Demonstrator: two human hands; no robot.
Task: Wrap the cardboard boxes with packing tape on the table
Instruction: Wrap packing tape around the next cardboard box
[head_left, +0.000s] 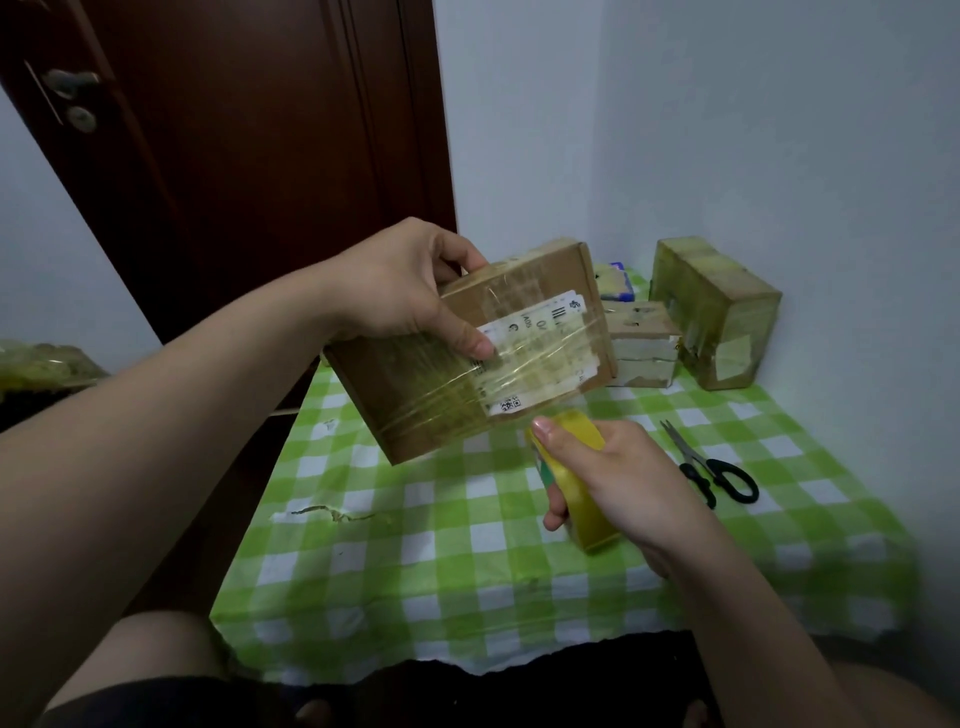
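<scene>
I am viewing the cardboard box being held tilted in the air above the counter, which is carrying a green-and-white checked cloth. Clear yellowish tape is banding the brown box in several turns and crossing its white shipping label. At the far right corner a larger taped box is standing on the counter, with a smaller taped box just beside it on its left. The left hand is gripping the held box at its upper left end, thumb pressing on the label face. The right hand is curling round the yellow packing tape roll just below the box's lower edge. Black-handled scissors are lying on the cloth near the right hand.
</scene>
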